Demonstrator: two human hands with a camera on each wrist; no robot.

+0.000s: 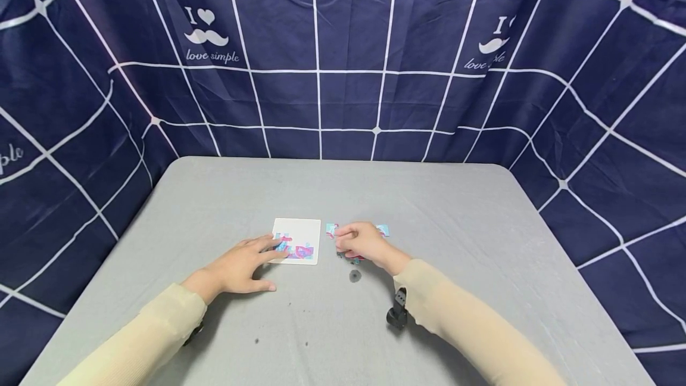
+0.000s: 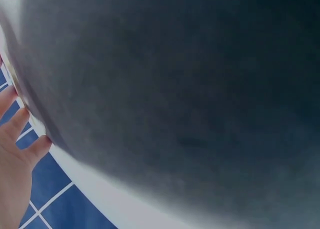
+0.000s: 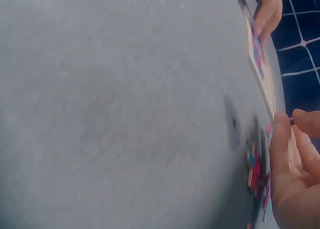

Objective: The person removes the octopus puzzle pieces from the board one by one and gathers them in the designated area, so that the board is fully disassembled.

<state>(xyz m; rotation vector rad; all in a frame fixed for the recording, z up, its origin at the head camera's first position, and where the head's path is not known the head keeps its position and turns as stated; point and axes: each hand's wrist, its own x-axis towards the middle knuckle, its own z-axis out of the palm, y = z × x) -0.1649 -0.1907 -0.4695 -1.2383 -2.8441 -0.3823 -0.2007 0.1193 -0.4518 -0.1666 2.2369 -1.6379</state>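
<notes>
My left hand [image 1: 241, 267] lies with fingers spread, its fingertips on the left side of a square white puzzle board [image 1: 300, 227]. Pink, blue and purple puzzle pieces [image 1: 304, 252] fill the lower part of that board. To the right of it, my right hand [image 1: 367, 242] is over loose puzzle pieces [image 1: 383, 230], thumb and fingers bent toward each other. I cannot tell whether a piece is between those fingertips. In the right wrist view, the thumb and fingers [image 3: 281, 139] are just beside several red and teal pieces [image 3: 253, 171], partly hidden by the hand.
The grey table [image 1: 429, 195] has rounded far corners and a few small dark spots, with a larger round dark spot [image 1: 355, 276] near the right hand. A navy cloth [image 1: 343, 46] with white grid lines hangs behind and at both sides. A black strap device [image 1: 397, 311] is on the right wrist.
</notes>
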